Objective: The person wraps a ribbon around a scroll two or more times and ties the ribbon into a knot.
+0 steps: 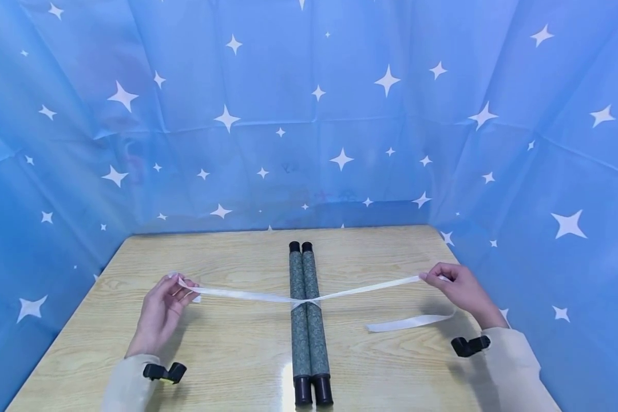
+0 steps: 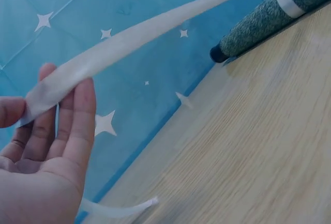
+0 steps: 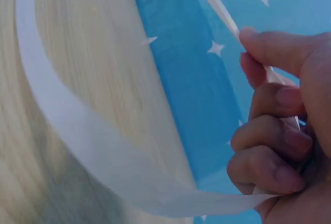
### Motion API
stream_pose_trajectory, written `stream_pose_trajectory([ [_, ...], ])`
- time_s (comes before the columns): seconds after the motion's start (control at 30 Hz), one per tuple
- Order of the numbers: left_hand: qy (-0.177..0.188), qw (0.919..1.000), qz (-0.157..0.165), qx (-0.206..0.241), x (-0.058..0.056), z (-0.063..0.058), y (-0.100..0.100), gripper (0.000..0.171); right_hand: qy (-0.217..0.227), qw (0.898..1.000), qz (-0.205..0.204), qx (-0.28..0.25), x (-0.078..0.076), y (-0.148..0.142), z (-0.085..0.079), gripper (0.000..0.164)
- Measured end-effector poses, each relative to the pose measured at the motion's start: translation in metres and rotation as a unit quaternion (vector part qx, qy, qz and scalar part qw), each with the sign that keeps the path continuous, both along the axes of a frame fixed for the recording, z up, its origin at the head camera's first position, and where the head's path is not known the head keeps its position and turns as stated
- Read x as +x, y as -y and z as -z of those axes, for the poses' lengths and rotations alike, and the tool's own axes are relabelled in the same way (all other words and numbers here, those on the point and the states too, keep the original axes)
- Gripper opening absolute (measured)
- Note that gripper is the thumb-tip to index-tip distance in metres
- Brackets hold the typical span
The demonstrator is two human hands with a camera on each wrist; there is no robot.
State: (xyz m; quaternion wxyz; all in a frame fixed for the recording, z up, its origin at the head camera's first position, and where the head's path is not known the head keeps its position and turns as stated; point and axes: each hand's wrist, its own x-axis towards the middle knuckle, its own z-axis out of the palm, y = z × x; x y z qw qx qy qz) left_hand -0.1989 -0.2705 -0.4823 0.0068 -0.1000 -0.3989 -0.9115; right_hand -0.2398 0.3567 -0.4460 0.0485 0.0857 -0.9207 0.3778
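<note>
A hanging scroll (image 1: 301, 343), rolled from both ends into two green patterned rolls with dark end knobs, lies lengthwise on the table. A white ribbon (image 1: 242, 294) wraps its middle and crosses on top. To the left, my left hand (image 1: 159, 312) pinches one ribbon length between thumb and fingers, raised over the tabletop; a short tail hangs below it in the left wrist view. On the other side my right hand (image 1: 460, 289) pinches the other length, its remaining fingers curled over the ribbon in the right wrist view. That length's loose tail (image 1: 409, 324) droops toward the table.
The light wood table (image 1: 226, 355) carries the scroll. A blue curtain (image 1: 268, 86) with white stars stands along the back and both sides. Black wrist cameras (image 1: 165, 373) are strapped over pale sleeves (image 1: 129, 386).
</note>
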Motion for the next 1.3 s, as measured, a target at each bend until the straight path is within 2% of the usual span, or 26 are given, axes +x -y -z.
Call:
stream_pose_trajectory([
  [0.1,0.025,0.9996,-0.009,-0.003,0.0,-0.001,0.003,0.023,0.005,1.0,0.011,0.007,-0.001,-0.004,0.007,0.037],
  [0.27,0.069,0.9976,-0.004,0.0,0.0,0.001,0.008,0.02,0.031,0.999,0.028,0.022,-0.002,-0.008,0.019,0.045],
  [0.5,0.124,0.9915,-0.021,-0.033,0.005,0.007,0.013,0.022,0.06,0.998,0.029,0.009,-0.001,-0.009,0.031,0.046],
  [0.67,0.166,0.9835,-0.031,-0.065,0.007,0.006,0.014,0.025,0.053,0.998,0.03,0.011,-0.001,-0.008,0.038,0.046],
  [0.87,0.213,0.9735,-0.033,-0.076,0.007,0.005,0.02,0.029,0.042,0.998,0.029,0.021,-0.003,-0.01,0.044,0.042],
  [1.03,0.267,0.9588,-0.043,-0.086,0.006,0.005,0.021,0.028,0.036,0.999,0.028,0.027,-0.004,-0.013,0.046,0.038],
  [1.13,0.282,0.9539,-0.049,-0.09,0.007,0.004,0.02,0.024,0.046,0.998,0.022,0.023,-0.003,-0.015,0.046,0.04],
  [1.3,0.275,0.9563,-0.046,-0.087,0.009,0.005,0.018,0.021,0.065,0.998,0.009,0.013,0.002,-0.021,0.04,0.043],
])
